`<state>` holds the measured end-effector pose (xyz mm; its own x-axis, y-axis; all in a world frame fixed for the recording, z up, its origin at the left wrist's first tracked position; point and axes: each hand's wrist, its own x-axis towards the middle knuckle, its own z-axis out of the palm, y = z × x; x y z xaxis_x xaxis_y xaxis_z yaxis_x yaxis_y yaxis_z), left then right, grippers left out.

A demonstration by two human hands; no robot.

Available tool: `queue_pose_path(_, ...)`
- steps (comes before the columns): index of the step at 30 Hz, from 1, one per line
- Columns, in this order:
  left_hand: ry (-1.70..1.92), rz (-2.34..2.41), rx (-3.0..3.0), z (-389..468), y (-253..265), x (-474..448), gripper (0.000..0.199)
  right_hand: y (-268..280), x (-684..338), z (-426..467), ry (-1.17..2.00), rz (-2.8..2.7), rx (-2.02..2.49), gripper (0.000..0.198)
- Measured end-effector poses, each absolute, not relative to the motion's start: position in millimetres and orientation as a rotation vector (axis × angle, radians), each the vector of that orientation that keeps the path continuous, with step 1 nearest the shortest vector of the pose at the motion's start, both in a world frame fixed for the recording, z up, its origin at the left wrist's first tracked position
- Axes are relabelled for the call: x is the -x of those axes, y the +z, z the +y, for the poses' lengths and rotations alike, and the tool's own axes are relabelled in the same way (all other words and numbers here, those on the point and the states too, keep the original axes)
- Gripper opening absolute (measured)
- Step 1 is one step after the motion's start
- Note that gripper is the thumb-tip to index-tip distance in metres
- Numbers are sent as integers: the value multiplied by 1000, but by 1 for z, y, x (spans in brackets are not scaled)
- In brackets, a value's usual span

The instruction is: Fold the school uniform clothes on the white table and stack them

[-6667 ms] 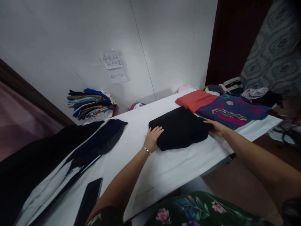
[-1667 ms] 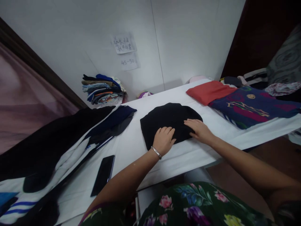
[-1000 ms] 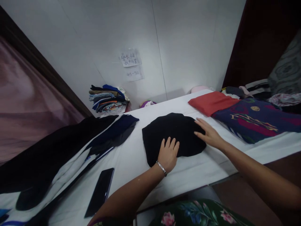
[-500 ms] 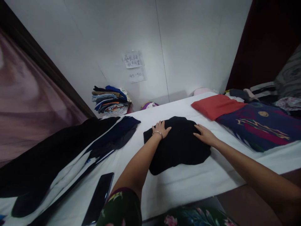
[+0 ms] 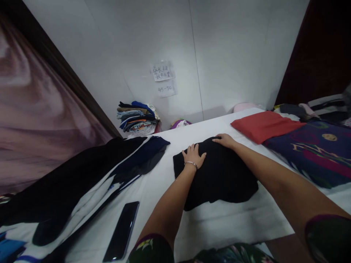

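Note:
A black piece of clothing point(image 5: 219, 175), folded into a rough bundle, lies on the white cloth-covered surface in front of me; its exact kind does not show. My left hand point(image 5: 193, 155) rests flat on its upper left part, fingers spread, with a bracelet at the wrist. At the far edge of the bundle, my right hand point(image 5: 225, 140) has its fingers and thumb drawn together on the black fabric.
Dark and white garments point(image 5: 104, 175) lie spread out on the left, with a phone point(image 5: 122, 230) beside them. Folded red cloth point(image 5: 265, 126) and a navy patterned garment point(image 5: 315, 149) lie to the right. Stacked clothes point(image 5: 138, 117) stand by the wall, below paper notes point(image 5: 164, 78).
My right hand has moved from the right side of the black clothing to its far edge, and its fingers have closed there. My left hand stays on the fabric. The view has shifted slightly.

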<state>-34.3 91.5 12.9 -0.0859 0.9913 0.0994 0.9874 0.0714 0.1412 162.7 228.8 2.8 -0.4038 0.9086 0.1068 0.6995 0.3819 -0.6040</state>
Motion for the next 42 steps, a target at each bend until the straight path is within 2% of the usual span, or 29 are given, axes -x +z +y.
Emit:
queue_pose_path(4,274,2267,-2055,94,11,34,65,-3,-164,226,440,-2271,1574,51)
queue_pose_path(12,179,2228,-2042,101,10,35,64,-6,-155,232,421,-2419,1707,62)
queue_pose_path(18,154,2230,-2061,103,8,34,64,-15,-154,209,99,-2479,1235,59)
queue_pose_path(22,111,2217,-2049,105,8,33,65,-35,-153,198,309,-2611,1282,59)
queue_pose_path(26,102,2218,-2038,104,12,33,64,-30,-154,195,422,-2570,1307,59)
queue_pose_path(33,133,2179,-2010,103,18,37,67,-18,-218,166,529,-2112,1416,56)
queue_pose_path(36,277,2128,-1903,106,24,43,67,-29,-263,143,647,-1808,1490,55)
queue_pose_path(42,802,2059,-1621,98,31,75,57,-47,-297,94,1247,-1341,1402,51)
